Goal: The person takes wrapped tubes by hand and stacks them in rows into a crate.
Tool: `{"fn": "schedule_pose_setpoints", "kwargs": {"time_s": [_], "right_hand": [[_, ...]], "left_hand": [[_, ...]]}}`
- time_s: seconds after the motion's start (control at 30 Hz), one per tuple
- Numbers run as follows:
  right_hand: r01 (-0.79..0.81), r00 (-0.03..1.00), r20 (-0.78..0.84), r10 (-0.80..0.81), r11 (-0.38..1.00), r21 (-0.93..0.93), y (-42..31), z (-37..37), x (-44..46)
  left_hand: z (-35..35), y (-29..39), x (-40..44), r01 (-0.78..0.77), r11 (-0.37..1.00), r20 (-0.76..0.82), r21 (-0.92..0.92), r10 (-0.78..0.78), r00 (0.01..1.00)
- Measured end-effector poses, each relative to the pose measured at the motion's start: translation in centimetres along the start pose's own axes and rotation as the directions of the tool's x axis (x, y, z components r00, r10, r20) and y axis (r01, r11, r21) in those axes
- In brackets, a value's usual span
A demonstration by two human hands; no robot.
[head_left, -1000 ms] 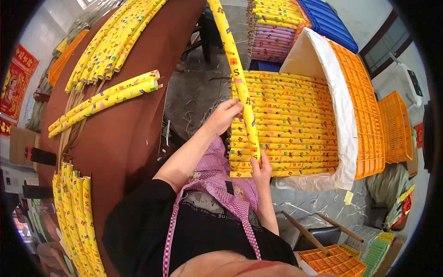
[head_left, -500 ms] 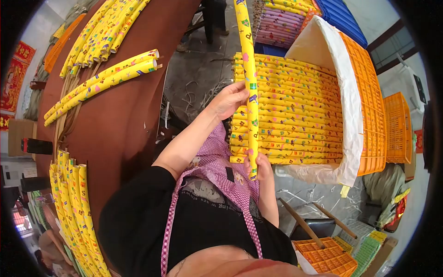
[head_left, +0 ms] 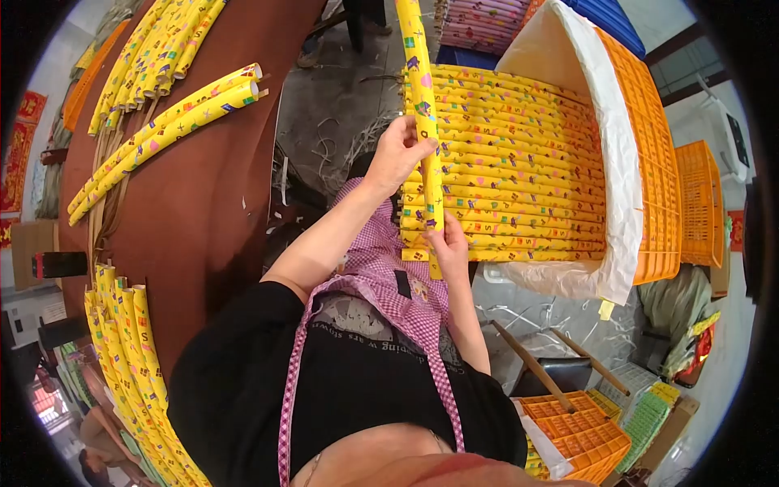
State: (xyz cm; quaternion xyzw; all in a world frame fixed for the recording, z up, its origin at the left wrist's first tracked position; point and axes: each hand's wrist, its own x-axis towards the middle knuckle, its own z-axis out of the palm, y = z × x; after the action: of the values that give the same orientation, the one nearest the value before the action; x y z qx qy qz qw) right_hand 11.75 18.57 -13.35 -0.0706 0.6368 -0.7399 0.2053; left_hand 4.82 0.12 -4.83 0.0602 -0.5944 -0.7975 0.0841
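Note:
A yellow roll of wrapping paper point(head_left: 423, 89) with a colourful print stands lengthwise in front of me, its top running out of view. My left hand point(head_left: 397, 159) grips it around the middle, thumb laid across the front. Lower down, my right hand point(head_left: 449, 245) pinches it near its bottom end, partly covering it. Behind the roll and just right of my hands, many matching yellow rolls point(head_left: 519, 174) lie stacked in rows in an orange crate point(head_left: 649, 162) with a white liner point(head_left: 604, 105).
On the brown table point(head_left: 207, 195) at left lie two loose yellow rolls point(head_left: 174, 134), a bundle of rolls point(head_left: 158, 57) and another bundle point(head_left: 130, 349). Pink rolls point(head_left: 479, 24) stand beyond the crate. A wooden-legged stool point(head_left: 560, 377) and an orange basket point(head_left: 580, 434) are at lower right.
My right hand has moved up along the roll, closer to my left hand. The view has shifted slightly, so the crate and table appear higher. Both hands still hold the roll.

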Motion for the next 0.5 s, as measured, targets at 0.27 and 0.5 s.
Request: {"fn": "schedule_pose_setpoints", "kwargs": {"time_s": [0.27,0.5], "right_hand": [[-0.048,0.997,-0.048,0.052,0.995,0.092,-0.3,0.4,-0.7],[-0.125,0.992,0.035,0.121,0.982,0.144,-1.2,0.2,-1.2]], "left_hand": [[-0.1,0.4,-0.3,0.045,0.999,0.006,0.013,-0.045,0.999],[-0.6,-0.4,0.0,0.094,0.995,0.04,-0.026,-0.093,0.995]]}}
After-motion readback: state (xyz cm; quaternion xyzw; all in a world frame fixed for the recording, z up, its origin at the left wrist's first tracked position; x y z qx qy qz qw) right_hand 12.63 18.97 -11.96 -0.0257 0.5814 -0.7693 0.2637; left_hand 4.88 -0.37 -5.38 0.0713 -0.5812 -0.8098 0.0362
